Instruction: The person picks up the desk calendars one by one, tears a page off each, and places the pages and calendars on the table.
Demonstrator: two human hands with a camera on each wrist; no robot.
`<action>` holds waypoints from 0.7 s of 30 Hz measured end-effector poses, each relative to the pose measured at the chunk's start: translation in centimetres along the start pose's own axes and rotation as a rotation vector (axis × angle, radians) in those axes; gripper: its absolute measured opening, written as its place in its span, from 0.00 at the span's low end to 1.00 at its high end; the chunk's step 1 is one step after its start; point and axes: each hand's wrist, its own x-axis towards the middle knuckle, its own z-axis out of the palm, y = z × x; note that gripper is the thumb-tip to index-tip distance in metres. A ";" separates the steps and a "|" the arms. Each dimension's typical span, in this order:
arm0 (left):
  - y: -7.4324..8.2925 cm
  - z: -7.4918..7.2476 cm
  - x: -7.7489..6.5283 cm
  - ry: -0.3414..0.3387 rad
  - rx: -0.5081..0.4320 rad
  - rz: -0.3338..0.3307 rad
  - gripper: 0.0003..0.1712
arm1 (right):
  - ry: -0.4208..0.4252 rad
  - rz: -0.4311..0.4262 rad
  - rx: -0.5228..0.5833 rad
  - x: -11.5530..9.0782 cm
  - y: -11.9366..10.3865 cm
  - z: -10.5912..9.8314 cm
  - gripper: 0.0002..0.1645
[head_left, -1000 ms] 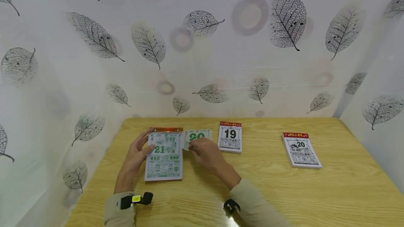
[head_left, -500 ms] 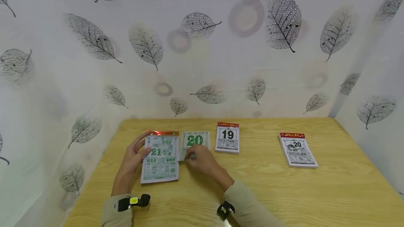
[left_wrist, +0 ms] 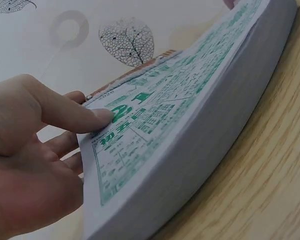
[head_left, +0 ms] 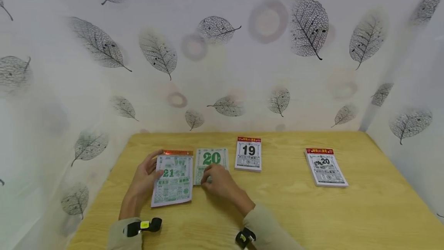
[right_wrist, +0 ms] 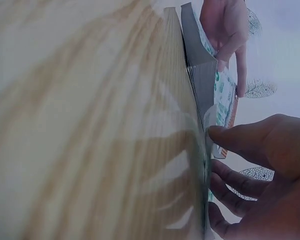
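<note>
A thick daily calendar pad [head_left: 173,182] with green print and an orange top strip lies at the left of the table, its top page numbered 21. My left hand [head_left: 142,178] grips its left edge; in the left wrist view the thumb [left_wrist: 97,119] rests on the page and the other fingers are partly hidden behind the edge. Right of the pad a loose calendar sheet [head_left: 213,158], numbered 20 in green, lies on the table. Over its lower part is my right hand [head_left: 222,182], and in the right wrist view the thumb [right_wrist: 222,134] and fingertips touch the sheet, spaced apart.
A smaller red-topped calendar pad [head_left: 248,155] showing 19 lies at the back, right of the sheet. Another small calendar pad [head_left: 326,168], showing 20, lies further right. The wooden table [head_left: 295,215] meets a leaf-patterned wall covering [head_left: 222,68] behind and at both sides.
My right hand has brought the near edge of the loose sheet down flat onto the table. My left hand keeps its grip on the pad. The head view has shifted slightly.
</note>
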 end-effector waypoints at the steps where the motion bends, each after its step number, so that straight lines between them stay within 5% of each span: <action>1: -0.1 0.1 -0.1 -0.008 0.023 0.008 0.44 | -0.002 0.001 -0.012 -0.1 0.0 0.0 0.02; 12: 0.2 0.6 0.6 -0.043 0.263 0.050 0.43 | -0.023 -0.027 -0.104 -0.5 -0.6 -0.3 0.09; 21: 0.5 1.1 0.5 -0.056 0.274 -0.012 0.42 | -0.099 -0.020 -0.136 -1.0 -0.6 -0.5 0.13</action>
